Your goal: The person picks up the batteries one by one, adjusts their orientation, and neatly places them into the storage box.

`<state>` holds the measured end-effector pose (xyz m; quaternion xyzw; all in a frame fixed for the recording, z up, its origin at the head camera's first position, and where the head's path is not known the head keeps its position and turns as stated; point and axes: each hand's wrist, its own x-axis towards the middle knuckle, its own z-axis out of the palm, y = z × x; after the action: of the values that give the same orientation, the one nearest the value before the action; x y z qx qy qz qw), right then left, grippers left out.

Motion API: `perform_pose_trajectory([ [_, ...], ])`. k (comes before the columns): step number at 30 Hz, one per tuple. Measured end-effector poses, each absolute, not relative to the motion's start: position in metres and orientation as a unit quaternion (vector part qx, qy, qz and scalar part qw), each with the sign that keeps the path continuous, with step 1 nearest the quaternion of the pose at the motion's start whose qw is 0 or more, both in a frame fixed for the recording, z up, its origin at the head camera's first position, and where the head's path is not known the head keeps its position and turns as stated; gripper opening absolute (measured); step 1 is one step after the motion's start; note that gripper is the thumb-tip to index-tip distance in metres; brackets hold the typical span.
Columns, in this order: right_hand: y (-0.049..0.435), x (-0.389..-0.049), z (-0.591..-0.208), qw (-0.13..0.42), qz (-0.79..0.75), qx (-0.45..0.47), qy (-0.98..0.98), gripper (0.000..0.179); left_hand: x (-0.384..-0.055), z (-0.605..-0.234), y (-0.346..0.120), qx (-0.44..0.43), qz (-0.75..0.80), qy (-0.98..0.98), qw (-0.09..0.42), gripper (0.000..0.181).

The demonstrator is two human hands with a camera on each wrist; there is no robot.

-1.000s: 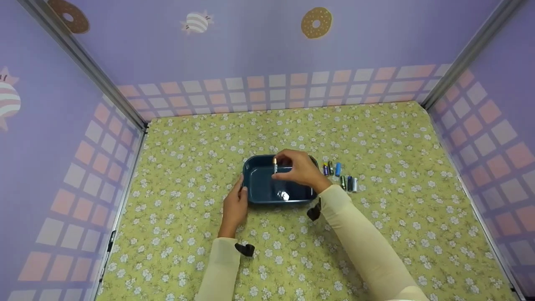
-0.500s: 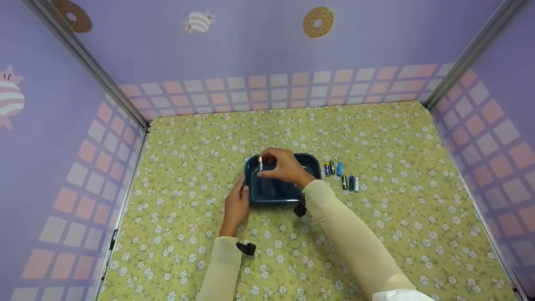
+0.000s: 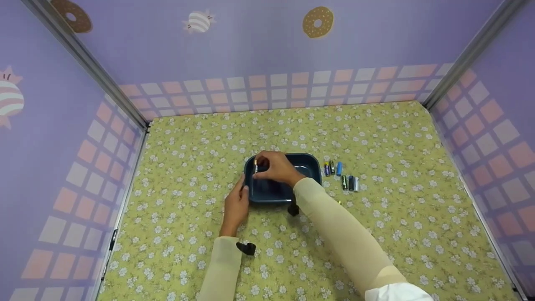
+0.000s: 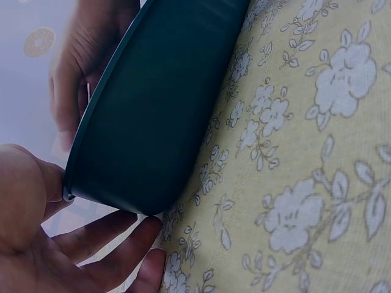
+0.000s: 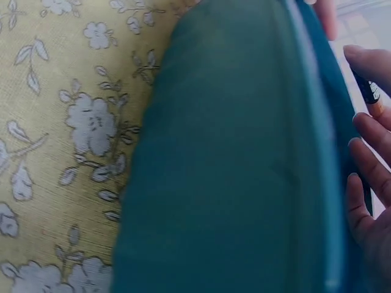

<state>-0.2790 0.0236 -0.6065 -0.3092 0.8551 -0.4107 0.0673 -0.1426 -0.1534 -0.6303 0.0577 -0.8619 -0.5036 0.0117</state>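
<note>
A dark teal rectangular dish stands on the flowered cloth. Between thumb and fingertips, my right hand pinches a small battery upright over the dish's left part. The battery shows a dark body and a copper-coloured end in the right wrist view. My left hand lies along the outside of the dish's left end, its fingers fairly straight. In the left wrist view, the fingers of that hand touch the dish's lower corner, and another digit is right at the rim.
Right of the dish, several batteries lie in two small groups: one group includes a blue battery, the nearer one a white battery. Purple panels wall in the cloth-covered table at the back and both sides.
My right hand has carried the battery leftward across the dish and slightly lower, toward its left end. The left hand stays at the dish's side.
</note>
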Motion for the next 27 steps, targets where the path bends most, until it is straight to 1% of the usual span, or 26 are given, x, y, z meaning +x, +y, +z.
perform_pose_trajectory([
  [4, 0.019, -0.278, -0.614, 0.079, -0.398, -0.315, 0.858, 0.048, -0.142, -0.63, -0.154, 0.053, -0.509, -0.859, 0.017, 0.05],
  [11, 0.015, -0.276, -0.629, 0.077, -0.376, -0.33, 0.863, 0.045, -0.142, -0.631, -0.155, 0.046, -0.507, -0.861, 0.019, 0.05],
  [14, 0.015, -0.276, -0.631, 0.075, -0.372, -0.333, 0.863, 0.046, -0.143, -0.631, -0.156, 0.046, -0.504, -0.862, 0.019, 0.05],
  [20, 0.014, -0.276, -0.634, 0.088, -0.347, -0.335, 0.872, 0.047, -0.142, -0.631, -0.156, 0.055, -0.506, -0.861, 0.013, 0.05],
  [27, 0.013, -0.276, -0.638, 0.091, -0.336, -0.329, 0.878, 0.042, -0.144, -0.631, -0.155, 0.063, -0.506, -0.86, 0.007, 0.05],
])
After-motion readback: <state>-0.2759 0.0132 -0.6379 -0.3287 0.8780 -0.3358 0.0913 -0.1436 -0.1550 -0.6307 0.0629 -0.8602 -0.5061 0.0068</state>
